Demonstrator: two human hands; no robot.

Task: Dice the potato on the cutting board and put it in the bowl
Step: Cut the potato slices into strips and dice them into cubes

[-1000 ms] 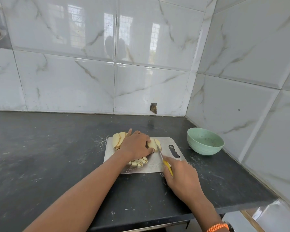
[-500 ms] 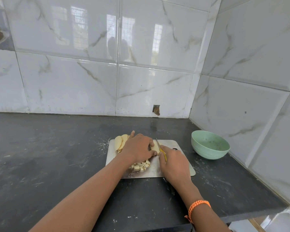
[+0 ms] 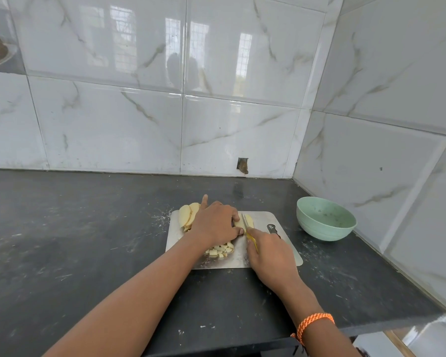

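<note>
Yellow-handled knife [image 3: 247, 231] on potato [image 3: 244, 222]

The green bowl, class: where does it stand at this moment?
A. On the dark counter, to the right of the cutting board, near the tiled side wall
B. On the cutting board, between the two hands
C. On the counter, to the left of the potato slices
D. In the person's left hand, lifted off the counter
A: the green bowl rests on the dark counter, right of the cutting board, beside the side wall, untouched by either hand.
</note>
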